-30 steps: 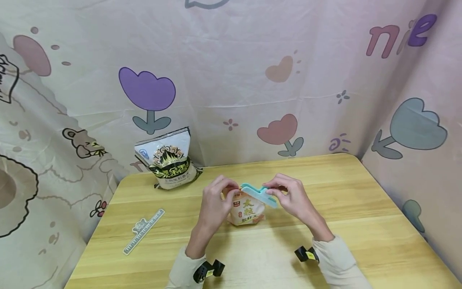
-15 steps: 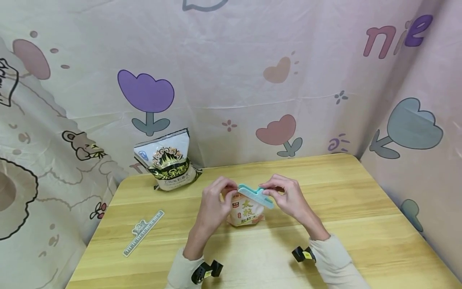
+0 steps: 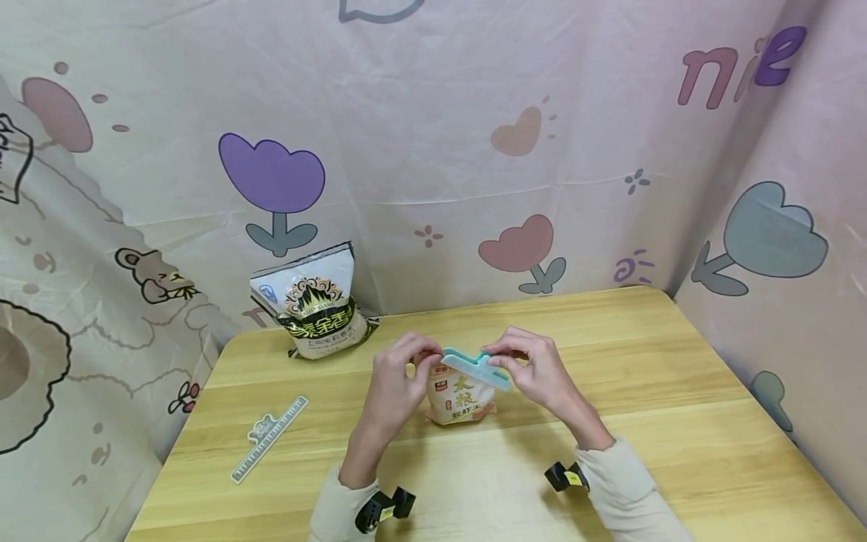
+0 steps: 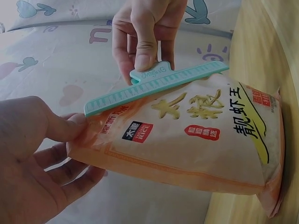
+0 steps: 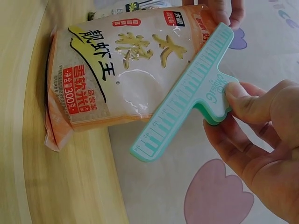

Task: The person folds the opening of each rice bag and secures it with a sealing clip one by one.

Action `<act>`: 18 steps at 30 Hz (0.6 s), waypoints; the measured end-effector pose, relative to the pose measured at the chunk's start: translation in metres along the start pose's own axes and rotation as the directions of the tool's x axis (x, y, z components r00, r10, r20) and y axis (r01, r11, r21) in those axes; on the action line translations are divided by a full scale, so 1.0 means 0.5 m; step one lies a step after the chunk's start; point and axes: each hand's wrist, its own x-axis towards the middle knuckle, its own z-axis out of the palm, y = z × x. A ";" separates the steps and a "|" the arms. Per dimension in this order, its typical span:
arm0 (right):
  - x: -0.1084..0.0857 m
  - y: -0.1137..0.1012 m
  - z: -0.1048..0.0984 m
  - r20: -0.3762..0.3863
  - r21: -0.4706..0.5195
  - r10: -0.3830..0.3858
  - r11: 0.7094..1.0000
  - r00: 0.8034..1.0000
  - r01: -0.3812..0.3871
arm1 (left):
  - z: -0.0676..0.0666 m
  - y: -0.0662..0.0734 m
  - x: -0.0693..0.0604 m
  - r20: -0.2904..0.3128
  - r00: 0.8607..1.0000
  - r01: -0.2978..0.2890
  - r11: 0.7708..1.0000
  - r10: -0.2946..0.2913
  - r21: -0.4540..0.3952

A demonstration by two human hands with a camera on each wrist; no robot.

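Small rice bag [image 3: 462,397] upright on the tabletop [image 3: 677,376], teal clip [image 3: 476,367] slanted along its top edge.

Bag sat near the middle of the tabletop, orange and white, lettering facing the person; the clip, printed with piano keys, ran down toward the person's right, its lower end jutting past the bag's side. Right hand [image 3: 538,373] pinched the clip's handle between thumb and fingers; left hand [image 3: 397,380] pinched the bag's upper left corner, just beside the clip's higher end. A pale keyboard-patterned clip [image 3: 269,439] lay flat to the left, well apart. Behind it, at the back edge, stood a larger black-and-white bag [image 3: 318,309], before a flower-printed curtain [image 3: 406,113].
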 end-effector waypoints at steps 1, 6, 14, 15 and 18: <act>0.000 -0.001 0.001 0.001 0.000 -0.003 1.000 1.000 0.003 | 0.000 0.001 0.000 0.000 1.000 0.004 1.000 -0.004 -0.003; 0.001 -0.002 0.002 0.004 -0.006 -0.016 1.000 1.000 0.016 | -0.003 0.005 0.000 0.008 1.000 0.007 1.000 -0.007 -0.018; 0.002 -0.007 0.006 0.006 -0.011 -0.021 1.000 1.000 0.021 | -0.009 0.006 0.002 0.002 1.000 0.006 1.000 -0.006 0.015; 0.002 -0.008 0.007 0.010 -0.012 -0.023 1.000 1.000 0.023 | -0.009 0.006 0.002 -0.005 1.000 0.005 1.000 -0.005 0.016; 0.005 -0.012 0.010 0.011 -0.019 -0.034 0.999 0.999 0.035 | -0.011 0.006 0.003 -0.029 1.000 0.000 1.000 0.001 0.023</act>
